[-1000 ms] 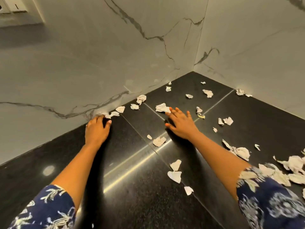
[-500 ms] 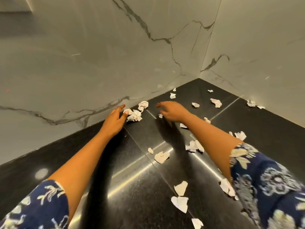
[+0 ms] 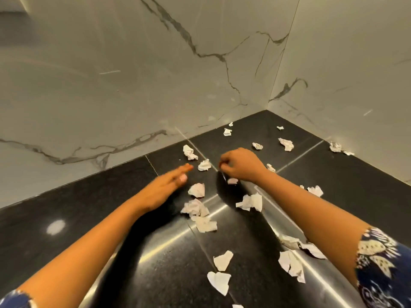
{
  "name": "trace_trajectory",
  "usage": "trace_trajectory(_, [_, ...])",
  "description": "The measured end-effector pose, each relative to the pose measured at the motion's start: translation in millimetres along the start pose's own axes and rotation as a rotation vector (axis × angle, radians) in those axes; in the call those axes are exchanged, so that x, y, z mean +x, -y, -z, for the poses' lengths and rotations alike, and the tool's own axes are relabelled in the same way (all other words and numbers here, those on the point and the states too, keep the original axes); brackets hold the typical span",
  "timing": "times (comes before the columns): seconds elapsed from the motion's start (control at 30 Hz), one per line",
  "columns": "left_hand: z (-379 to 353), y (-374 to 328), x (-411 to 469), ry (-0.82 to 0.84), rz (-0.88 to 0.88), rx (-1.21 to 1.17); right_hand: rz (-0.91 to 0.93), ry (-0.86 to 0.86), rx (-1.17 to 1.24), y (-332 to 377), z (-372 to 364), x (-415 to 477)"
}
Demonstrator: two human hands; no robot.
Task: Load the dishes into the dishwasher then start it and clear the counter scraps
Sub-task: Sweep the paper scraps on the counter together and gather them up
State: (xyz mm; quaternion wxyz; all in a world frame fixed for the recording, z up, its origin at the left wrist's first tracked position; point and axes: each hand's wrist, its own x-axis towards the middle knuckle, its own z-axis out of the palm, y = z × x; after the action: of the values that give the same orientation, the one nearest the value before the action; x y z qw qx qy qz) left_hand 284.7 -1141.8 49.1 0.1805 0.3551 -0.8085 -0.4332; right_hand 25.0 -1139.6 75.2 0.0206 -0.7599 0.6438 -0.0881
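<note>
Torn and crumpled paper scraps (image 3: 196, 207) lie scattered over the black polished table (image 3: 93, 203), thickest in a loose cluster between the two forearms, with more strewn toward the far corner and along the right-hand wall. One crumpled scrap (image 3: 204, 165) sits in the gap between the two hands, and another (image 3: 189, 152) lies just beyond it, near the foot of the wall. The left hand (image 3: 165, 185) is blurred, stretched flat with its fingers pressed together and pointing toward that middle scrap, low over the table; I cannot tell whether it touches the surface. The right hand (image 3: 241, 164) is curled knuckles-up, fingertips drawn together as if pinching something small, though what it grips I cannot make out; a small scrap (image 3: 232, 180) lies just beneath its wrist. Flat torn pieces (image 3: 223, 260) lie nearer the person, between the forearms, and others (image 3: 291, 265) lie by the right forearm. A blue sleeve with a white floral print (image 3: 382, 270) covers the right upper arm. Grey-veined marble walls (image 3: 133, 85) meet in the corner behind the table.
</note>
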Motion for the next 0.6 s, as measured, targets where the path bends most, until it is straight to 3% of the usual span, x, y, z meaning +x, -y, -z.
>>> trace_trajectory(0.07, [12.7,13.4,12.4,-0.381,0.104,0.034,-0.065,0.012,0.230,4.8,3.0,21.0])
trace_trajectory(0.13, [19.6,31.3,24.3,-0.515,0.277,0.287,0.011,0.175,0.307,14.9,-4.9,44.2])
trace_trajectory(0.23, [14.4,52.2,36.8,-0.369,0.424,0.604,0.187,0.391,0.199,33.9,-27.0,65.3])
trace_trajectory(0.43, [-6.1,35.3,31.5,-0.257,0.338,0.580,0.246,0.382,0.266,-2.1,-21.4,-8.5])
trace_trajectory(0.53, [-49.2,2.6,18.7,-0.140,0.280,0.567,0.161,0.392,0.481,-46.4,3.6,-61.7])
trace_trajectory(0.6, [-83.6,-22.5,14.3,-0.067,0.208,0.552,0.034,0.232,0.736,-74.4,21.7,-77.5])
